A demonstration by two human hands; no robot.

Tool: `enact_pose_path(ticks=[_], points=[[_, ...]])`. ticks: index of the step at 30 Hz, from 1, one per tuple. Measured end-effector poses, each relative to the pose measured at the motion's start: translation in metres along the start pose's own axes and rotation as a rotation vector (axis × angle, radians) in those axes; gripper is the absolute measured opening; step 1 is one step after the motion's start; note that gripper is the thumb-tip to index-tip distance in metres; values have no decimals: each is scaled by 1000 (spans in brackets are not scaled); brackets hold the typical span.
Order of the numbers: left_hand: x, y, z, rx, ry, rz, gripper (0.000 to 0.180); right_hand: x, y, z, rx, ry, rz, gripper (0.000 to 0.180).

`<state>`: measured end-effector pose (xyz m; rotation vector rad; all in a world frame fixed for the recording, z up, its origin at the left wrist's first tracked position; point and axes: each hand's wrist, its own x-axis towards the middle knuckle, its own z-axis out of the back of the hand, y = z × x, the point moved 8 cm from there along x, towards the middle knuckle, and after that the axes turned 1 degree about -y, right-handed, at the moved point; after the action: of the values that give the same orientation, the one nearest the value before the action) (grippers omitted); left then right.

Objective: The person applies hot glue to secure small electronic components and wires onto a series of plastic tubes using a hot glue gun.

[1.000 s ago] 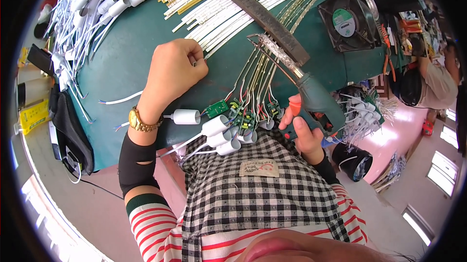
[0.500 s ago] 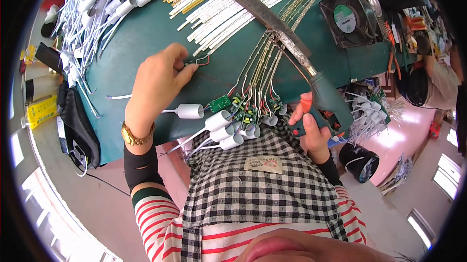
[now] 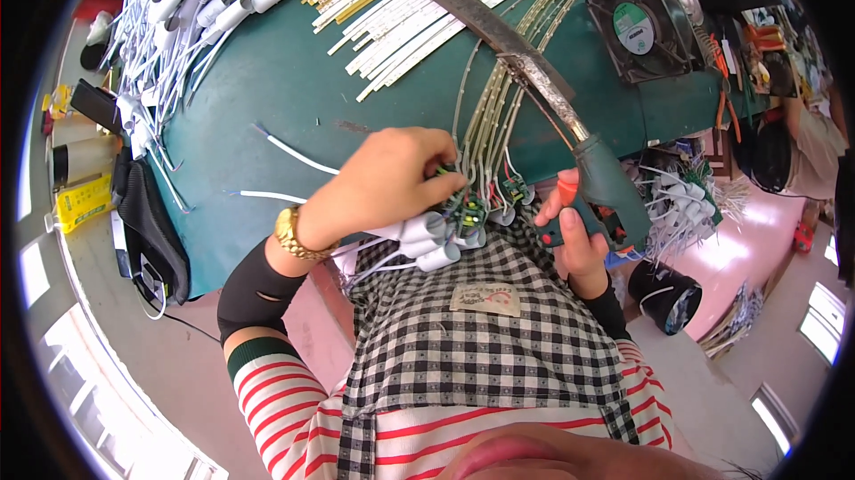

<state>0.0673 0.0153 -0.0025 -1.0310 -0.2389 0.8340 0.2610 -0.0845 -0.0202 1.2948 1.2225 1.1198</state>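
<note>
While the left hand curls its fingers narrowly around a small green circuit board at the near edge of the green table, its fingertips pinch the board where thin wires run away across the tabletop. White cylindrical caps hang just below that hand, against the checked apron. Beside them, the right hand is closed around the red-and-green grip of a soldering gun, whose long metal barrel slants up over the wires. A black fan sits well apart, top right.
</note>
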Motion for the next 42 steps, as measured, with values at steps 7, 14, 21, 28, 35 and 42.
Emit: enact_pose_path(ticks=[7,14,21,28,35,42], points=[[0,-25,-29,161,-69,-140,23,0,0,7,76,-59,46,39],[-7,-1,37,574,-494,-208,53,3,-1,10,19,-70,29,42],[-10,-1,-3,479,-244,-169,86,11,3,0,40,-63,38,41],[-3,-1,45,551,-309,-244,56,9,4,0,-7,-73,-5,40],[30,86,226,849,-983,-84,20,3,5,3,4,-21,103,40],[44,100,230,733,-967,-108,12,2,10,-3,-53,5,96,37]])
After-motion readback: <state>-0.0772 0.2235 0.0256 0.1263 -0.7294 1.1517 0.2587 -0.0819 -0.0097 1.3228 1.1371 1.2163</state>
